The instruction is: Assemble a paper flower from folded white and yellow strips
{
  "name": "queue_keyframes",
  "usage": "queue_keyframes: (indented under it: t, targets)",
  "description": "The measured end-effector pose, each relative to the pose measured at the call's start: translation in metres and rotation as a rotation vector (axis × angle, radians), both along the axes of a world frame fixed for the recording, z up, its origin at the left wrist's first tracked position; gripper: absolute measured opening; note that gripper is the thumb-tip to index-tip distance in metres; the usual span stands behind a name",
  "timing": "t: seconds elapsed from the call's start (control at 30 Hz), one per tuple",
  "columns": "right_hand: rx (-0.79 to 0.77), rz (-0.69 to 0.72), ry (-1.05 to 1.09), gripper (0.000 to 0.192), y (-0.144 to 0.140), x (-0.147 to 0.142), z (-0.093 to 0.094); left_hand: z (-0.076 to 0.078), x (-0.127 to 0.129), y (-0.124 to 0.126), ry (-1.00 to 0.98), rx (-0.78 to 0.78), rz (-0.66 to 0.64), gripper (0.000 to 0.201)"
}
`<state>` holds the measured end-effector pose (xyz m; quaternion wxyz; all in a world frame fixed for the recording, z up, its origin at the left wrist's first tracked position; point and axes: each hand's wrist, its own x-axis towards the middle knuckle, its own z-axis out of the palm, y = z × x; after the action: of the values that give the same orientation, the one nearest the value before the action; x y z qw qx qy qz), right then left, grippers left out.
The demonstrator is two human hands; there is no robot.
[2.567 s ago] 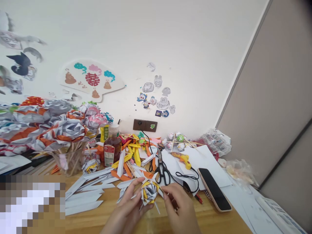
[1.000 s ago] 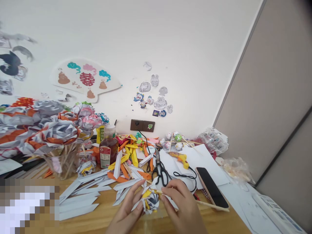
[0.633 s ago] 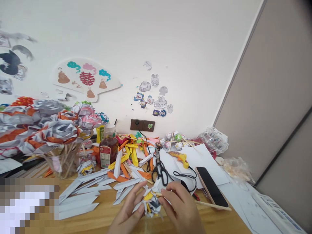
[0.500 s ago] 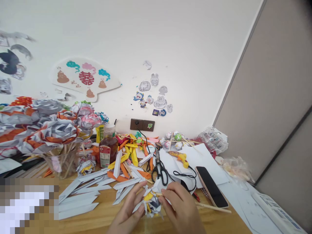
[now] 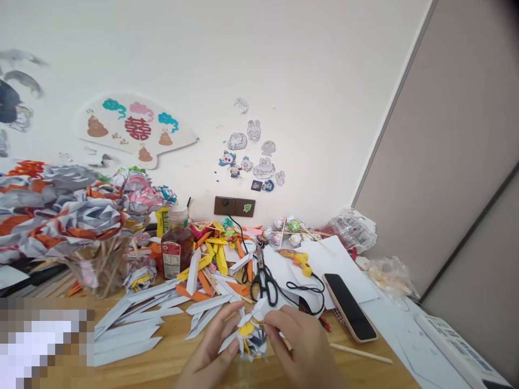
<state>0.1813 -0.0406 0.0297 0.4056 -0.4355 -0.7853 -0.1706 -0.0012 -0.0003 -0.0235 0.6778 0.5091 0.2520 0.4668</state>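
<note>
A folded paper flower (image 5: 252, 336) in white, yellow and dark print sits between my two hands low in the middle of the head view, just above the wooden table (image 5: 170, 361). My left hand (image 5: 211, 348) cups it from the left, thumb and fingers on its petals. On the right side of the flower, my right hand (image 5: 300, 348) pinches it, and a thin wooden stick (image 5: 360, 353) runs from under that hand out to the right along the table.
Folded white paper strips (image 5: 130, 329) lie left of my hands, orange and yellow ones (image 5: 211, 259) behind. Scissors (image 5: 263, 281), a yellow glue gun (image 5: 298, 260) with a black cord, and a phone (image 5: 348, 306) lie behind and to the right. A brown bottle (image 5: 175, 244) and a cup of paper flowers (image 5: 81, 216) stand left.
The flower has been turned in my hands from facing up to tipped on its side, and a wooden stick now reaches it from the right. The camera has drifted slightly.
</note>
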Motion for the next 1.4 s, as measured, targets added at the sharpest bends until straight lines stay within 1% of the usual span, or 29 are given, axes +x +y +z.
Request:
queue_keyframes:
  t: [0.1, 0.2, 0.3, 0.4, 0.53, 0.6, 0.73, 0.83, 0.97, 1.07, 1.17, 1.3, 1.4]
  targets:
    - [0.122, -0.057, -0.134, 0.039, 0.0, 0.0, 0.0, 0.003, 0.001, -0.002, 0.011, -0.022, -0.01, 0.048]
    - [0.211, -0.065, -0.241, 0.037, 0.001, 0.002, 0.0, 0.008, 0.003, -0.004, -0.013, -0.037, -0.012, 0.049]
    - [0.241, -0.026, -0.305, 0.03, 0.002, 0.005, 0.001, 0.011, 0.004, -0.006, -0.041, -0.041, 0.001, 0.049]
    - [0.262, -0.004, -0.336, 0.029, 0.002, 0.008, 0.003, 0.01, 0.004, -0.006, -0.04, -0.042, 0.015, 0.046]
    - [0.305, 0.016, -0.354, 0.029, 0.002, 0.008, 0.005, 0.007, 0.001, -0.003, 0.018, -0.038, 0.024, 0.047]
    - [0.272, 0.022, -0.339, 0.031, 0.004, 0.007, 0.004, 0.007, 0.0, -0.003, 0.021, -0.037, 0.037, 0.048]
    - [0.139, 0.018, -0.268, 0.041, 0.007, 0.005, 0.002, 0.008, 0.0, -0.004, -0.013, -0.053, 0.044, 0.046]
    - [0.163, 0.061, -0.245, 0.039, 0.007, 0.006, 0.0, 0.007, 0.001, -0.004, -0.027, -0.047, 0.045, 0.047]
    - [0.131, 0.069, -0.255, 0.036, 0.006, 0.009, -0.001, 0.005, 0.003, -0.003, -0.033, -0.068, 0.04, 0.049]
    - [0.115, 0.065, -0.296, 0.037, 0.006, 0.01, -0.002, 0.005, 0.005, -0.004, -0.065, -0.09, 0.036, 0.048]
    - [0.144, 0.052, -0.329, 0.038, 0.006, 0.01, -0.003, 0.005, 0.006, -0.005, -0.085, -0.1, 0.031, 0.049]
    - [0.171, 0.041, -0.365, 0.034, 0.006, 0.009, -0.001, 0.007, 0.006, -0.006, -0.068, -0.097, 0.047, 0.052]
    - [0.152, 0.027, -0.37, 0.034, 0.006, 0.009, -0.001, 0.009, 0.005, -0.007, -0.042, -0.1, 0.047, 0.053]
